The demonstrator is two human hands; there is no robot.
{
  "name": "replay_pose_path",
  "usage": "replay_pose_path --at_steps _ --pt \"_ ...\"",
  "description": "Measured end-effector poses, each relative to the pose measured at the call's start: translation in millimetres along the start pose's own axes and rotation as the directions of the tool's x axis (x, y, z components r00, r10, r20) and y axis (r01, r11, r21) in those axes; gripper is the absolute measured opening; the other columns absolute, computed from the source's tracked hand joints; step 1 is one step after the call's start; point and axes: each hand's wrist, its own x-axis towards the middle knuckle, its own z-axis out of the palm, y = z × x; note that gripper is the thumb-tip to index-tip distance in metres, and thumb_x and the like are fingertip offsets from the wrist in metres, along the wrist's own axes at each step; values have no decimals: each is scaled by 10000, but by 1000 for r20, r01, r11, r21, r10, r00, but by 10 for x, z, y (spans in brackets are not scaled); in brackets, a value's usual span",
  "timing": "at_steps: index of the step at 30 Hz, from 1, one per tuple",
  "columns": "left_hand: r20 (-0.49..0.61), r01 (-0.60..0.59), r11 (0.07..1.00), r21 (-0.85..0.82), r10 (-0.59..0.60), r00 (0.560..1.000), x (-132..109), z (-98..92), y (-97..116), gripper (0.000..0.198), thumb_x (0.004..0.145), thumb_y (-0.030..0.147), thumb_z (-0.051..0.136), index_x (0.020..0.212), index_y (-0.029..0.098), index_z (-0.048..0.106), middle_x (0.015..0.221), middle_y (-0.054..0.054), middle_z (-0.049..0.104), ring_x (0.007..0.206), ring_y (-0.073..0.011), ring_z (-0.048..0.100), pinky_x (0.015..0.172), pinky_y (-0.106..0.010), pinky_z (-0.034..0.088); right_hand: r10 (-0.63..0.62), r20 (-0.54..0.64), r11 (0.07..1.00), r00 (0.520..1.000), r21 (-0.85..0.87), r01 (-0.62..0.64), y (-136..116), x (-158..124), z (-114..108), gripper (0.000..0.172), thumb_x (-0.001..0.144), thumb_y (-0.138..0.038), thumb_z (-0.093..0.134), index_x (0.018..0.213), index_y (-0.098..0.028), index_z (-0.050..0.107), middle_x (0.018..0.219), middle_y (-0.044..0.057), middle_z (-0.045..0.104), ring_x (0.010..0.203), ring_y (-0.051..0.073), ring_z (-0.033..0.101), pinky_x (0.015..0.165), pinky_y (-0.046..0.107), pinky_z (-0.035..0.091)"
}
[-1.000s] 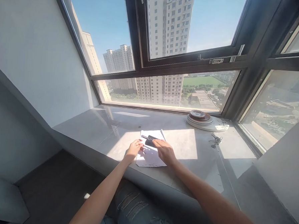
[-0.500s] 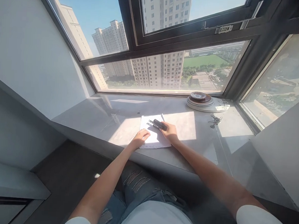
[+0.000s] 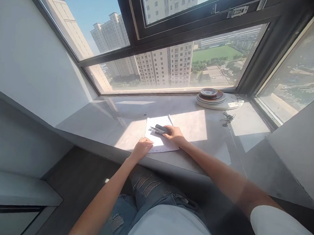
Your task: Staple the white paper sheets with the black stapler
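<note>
A black stapler point(image 3: 160, 129) is gripped at its rear end by my right hand point(image 3: 174, 134). Its jaws point left, with a gap between the upper and lower arms, over the upper left part of the white paper sheets point(image 3: 159, 144). The sheets lie on the window sill, partly in sunlight. My left hand point(image 3: 143, 146) is closed at their lower left edge, fingers bent and pinching the paper there. The thumb side of that hand is partly hidden.
Stacked plates point(image 3: 210, 99) stand at the back right of the sill point(image 3: 191, 115), against the window. A bunch of keys point(image 3: 228, 118) lies in front of them. The sill's front edge runs just above my knees, and a wall point(image 3: 300, 149) closes off the right side.
My right hand has carried the stapler a little left across the paper. The left hand has shifted left to the paper's edge, its fingers more bent. The view has tilted slightly.
</note>
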Motion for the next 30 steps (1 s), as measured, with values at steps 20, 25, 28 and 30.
replay_pose_path --at_steps 20,25,28,30 --pt "-98 164 687 -708 -325 941 179 215 537 460 754 531 914 916 204 634 744 7 667 672 -174 666 660 -295 521 -593 268 766 759 -101 635 -305 -204 -18 313 1138 -431 544 1215 -241 780 1022 69 767 933 215 715 873 364 589" --pt "-107 131 700 -702 -285 953 208 222 521 466 779 554 893 932 210 618 755 13 651 704 -180 669 705 -301 539 -590 229 774 774 -113 623 -231 -180 11 291 1142 -401 535 1175 -248 781 1016 71 776 924 217 734 833 355 598" --pt "-220 62 811 -582 -230 948 227 158 500 402 896 588 775 952 208 656 881 -41 686 821 -212 689 763 -320 556 -575 177 797 799 -101 596 -221 -145 1 341 1153 -391 489 1111 -238 791 1013 82 778 920 230 736 819 364 604" --pt "-339 51 915 -401 -200 919 238 80 414 340 1007 539 629 954 208 688 1009 -96 708 969 -259 697 873 -368 569 -515 47 851 856 -98 517 -213 -118 -57 363 1149 -407 490 1057 -228 792 988 85 778 898 234 732 797 366 600"
